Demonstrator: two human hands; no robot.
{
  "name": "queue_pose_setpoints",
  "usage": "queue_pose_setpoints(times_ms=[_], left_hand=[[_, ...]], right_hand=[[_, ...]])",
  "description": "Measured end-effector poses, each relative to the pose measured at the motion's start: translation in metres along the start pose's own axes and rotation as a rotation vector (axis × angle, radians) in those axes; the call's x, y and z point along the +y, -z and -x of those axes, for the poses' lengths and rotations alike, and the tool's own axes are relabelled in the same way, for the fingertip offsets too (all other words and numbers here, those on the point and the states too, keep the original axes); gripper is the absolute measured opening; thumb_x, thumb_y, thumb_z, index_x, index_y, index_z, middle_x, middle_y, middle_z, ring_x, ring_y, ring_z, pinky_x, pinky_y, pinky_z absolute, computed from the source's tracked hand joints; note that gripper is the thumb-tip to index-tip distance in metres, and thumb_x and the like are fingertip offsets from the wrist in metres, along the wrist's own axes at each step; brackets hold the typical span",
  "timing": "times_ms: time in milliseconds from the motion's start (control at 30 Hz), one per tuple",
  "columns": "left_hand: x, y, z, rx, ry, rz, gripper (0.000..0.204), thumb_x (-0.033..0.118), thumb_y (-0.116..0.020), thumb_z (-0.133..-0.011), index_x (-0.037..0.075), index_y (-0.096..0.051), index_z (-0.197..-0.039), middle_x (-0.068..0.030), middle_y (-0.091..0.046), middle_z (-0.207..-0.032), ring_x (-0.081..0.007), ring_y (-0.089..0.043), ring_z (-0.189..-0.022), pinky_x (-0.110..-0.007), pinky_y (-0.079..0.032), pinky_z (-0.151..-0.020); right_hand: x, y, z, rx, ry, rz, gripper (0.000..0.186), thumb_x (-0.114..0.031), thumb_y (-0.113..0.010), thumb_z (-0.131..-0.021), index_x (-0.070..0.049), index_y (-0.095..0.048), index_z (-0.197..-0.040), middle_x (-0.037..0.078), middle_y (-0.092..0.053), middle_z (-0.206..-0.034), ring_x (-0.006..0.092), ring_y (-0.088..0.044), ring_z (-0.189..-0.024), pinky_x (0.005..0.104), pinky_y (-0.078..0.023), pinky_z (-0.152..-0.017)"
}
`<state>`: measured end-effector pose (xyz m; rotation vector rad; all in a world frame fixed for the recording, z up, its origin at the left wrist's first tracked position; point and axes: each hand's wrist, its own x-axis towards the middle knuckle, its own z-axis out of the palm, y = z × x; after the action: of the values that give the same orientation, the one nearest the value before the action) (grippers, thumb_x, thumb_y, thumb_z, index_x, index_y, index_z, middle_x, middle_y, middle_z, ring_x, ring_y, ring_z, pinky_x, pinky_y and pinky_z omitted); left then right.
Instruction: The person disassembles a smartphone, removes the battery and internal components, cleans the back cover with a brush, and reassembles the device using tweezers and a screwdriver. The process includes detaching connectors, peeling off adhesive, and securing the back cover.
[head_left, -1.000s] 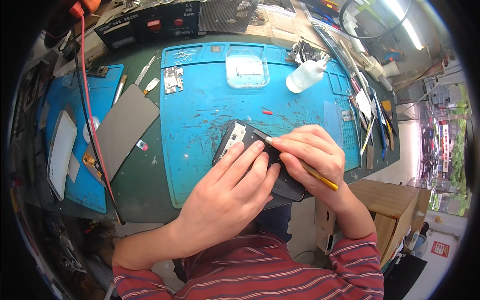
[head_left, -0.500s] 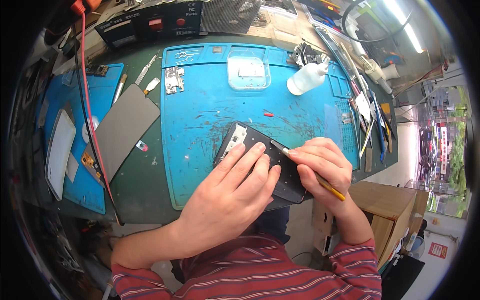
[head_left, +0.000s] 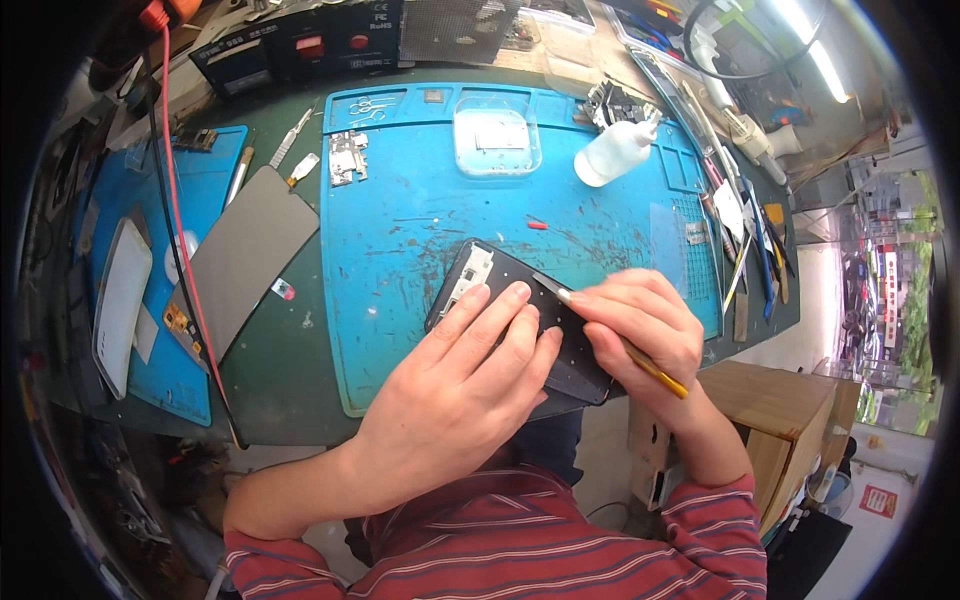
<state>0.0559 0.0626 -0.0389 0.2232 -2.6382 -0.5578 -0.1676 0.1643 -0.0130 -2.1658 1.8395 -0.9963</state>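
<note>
A black phone frame point(head_left: 518, 280) with a white strip-shaped part at its left end lies tilted at the near edge of the blue mat. My left hand point(head_left: 455, 375) rests flat across it, fingers stretched out and slightly parted, pressing on its near side. In my right hand point(head_left: 645, 325) a thin-bladed knife point(head_left: 660, 374) with a yellow handle is pinched between thumb and fingers. Its flat blade meets the far long edge of the frame; whether the tip is under anything is too small to tell.
The blue mat point(head_left: 400, 260) carries a clear plastic tray point(head_left: 497, 140), a white bottle point(head_left: 612, 157), a small red piece point(head_left: 537, 226) and a metal plate point(head_left: 348, 158). Left of it lie a grey phone screen point(head_left: 245, 255) and red and black cables point(head_left: 178, 220). Hand tools point(head_left: 765, 240) line the right.
The knife blade has slid slightly left along the frame's far edge, with my right hand following it. My left hand and the phone frame stay almost where they were.
</note>
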Motion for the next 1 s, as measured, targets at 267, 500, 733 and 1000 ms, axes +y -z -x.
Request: queue_pose_setpoints(times_ms=[267,500,733,1000], left_hand=[[0.000,0.000,0.001,-0.003,0.003,0.007,0.056,0.020,-0.083,-0.082,0.001,-0.069,-0.132,-0.0167,-0.060,-0.136,-0.0352,-0.056,-0.140,-0.053,-0.046,-0.118],[0.000,0.001,0.000,-0.009,0.001,0.019,0.055,0.020,-0.082,-0.083,0.001,-0.069,-0.133,-0.0172,-0.060,-0.137,-0.0355,-0.055,-0.140,-0.053,-0.046,-0.118],[0.000,0.001,0.000,-0.018,0.004,0.022,0.056,0.020,-0.082,-0.083,0.001,-0.068,-0.133,-0.0171,-0.060,-0.137,-0.0356,-0.055,-0.140,-0.053,-0.046,-0.118],[0.000,0.001,0.000,-0.017,0.002,0.015,0.055,0.020,-0.082,-0.084,0.001,-0.068,-0.133,-0.0168,-0.060,-0.136,-0.0357,-0.055,-0.140,-0.053,-0.046,-0.119]], right_hand=[[0.003,0.003,0.009,0.023,0.037,0.019,0.027,-0.001,-0.080,-0.084,-0.002,-0.079,-0.111,0.010,-0.079,-0.106,0.0266,-0.073,-0.093,0.0388,-0.057,-0.088],[0.008,-0.002,0.012,0.052,0.039,0.040,0.028,-0.003,-0.081,-0.082,-0.003,-0.080,-0.109,0.009,-0.079,-0.105,0.0264,-0.072,-0.091,0.0389,-0.057,-0.087],[0.004,0.001,0.014,0.059,0.063,0.051,0.026,-0.004,-0.081,-0.082,-0.003,-0.080,-0.108,0.009,-0.079,-0.105,0.0264,-0.072,-0.091,0.0385,-0.057,-0.087],[0.005,0.000,0.014,0.049,0.047,0.065,0.024,-0.005,-0.081,-0.084,-0.004,-0.079,-0.108,0.008,-0.080,-0.105,0.0246,-0.074,-0.095,0.0393,-0.057,-0.088]])
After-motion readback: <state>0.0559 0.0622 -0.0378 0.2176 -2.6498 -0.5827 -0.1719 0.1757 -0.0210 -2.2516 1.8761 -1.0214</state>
